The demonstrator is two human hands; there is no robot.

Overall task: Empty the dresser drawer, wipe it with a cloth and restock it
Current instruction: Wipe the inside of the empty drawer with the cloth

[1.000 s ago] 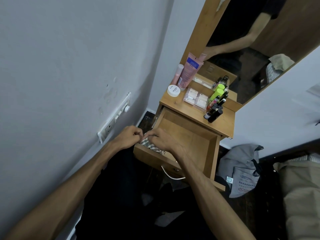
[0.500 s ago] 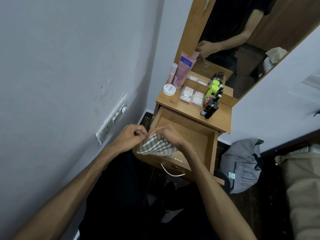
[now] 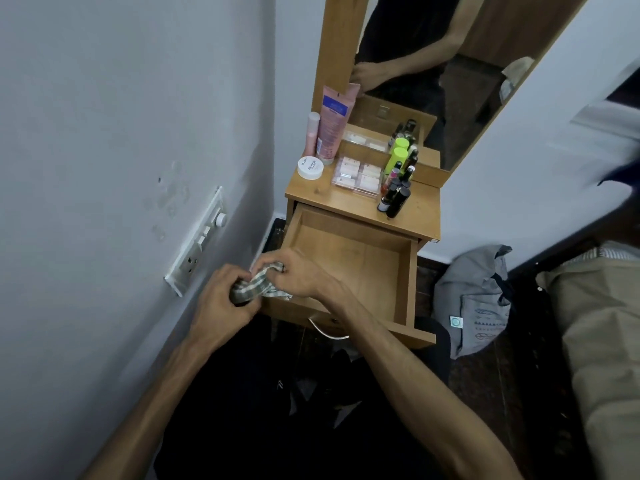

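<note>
The wooden dresser drawer [image 3: 349, 258] is pulled out and nothing lies inside it. At its near left corner both hands hold a grey-and-white striped cloth [image 3: 254, 284]. My left hand [image 3: 221, 299] grips the bunched lower end, and my right hand [image 3: 299, 273] pinches the upper end over the drawer's front edge. On the dresser top [image 3: 420, 209] stand a pink tube [image 3: 332, 126], a slim pink bottle [image 3: 311, 133], a white jar [image 3: 310, 167], a clear palette case [image 3: 356, 174] and several dark and green bottles [image 3: 396, 183].
A mirror [image 3: 436, 64] rises behind the dresser. A white switch and socket panel [image 3: 199, 242] sits on the wall at the left. A grey bag [image 3: 474, 299] lies on the dark floor to the right, beside a bed with beige bedding [image 3: 602, 341].
The cloth has been lifted out of the drawer's front left corner and bunched up between both hands. The view has shifted, showing more of the drawer's inside.
</note>
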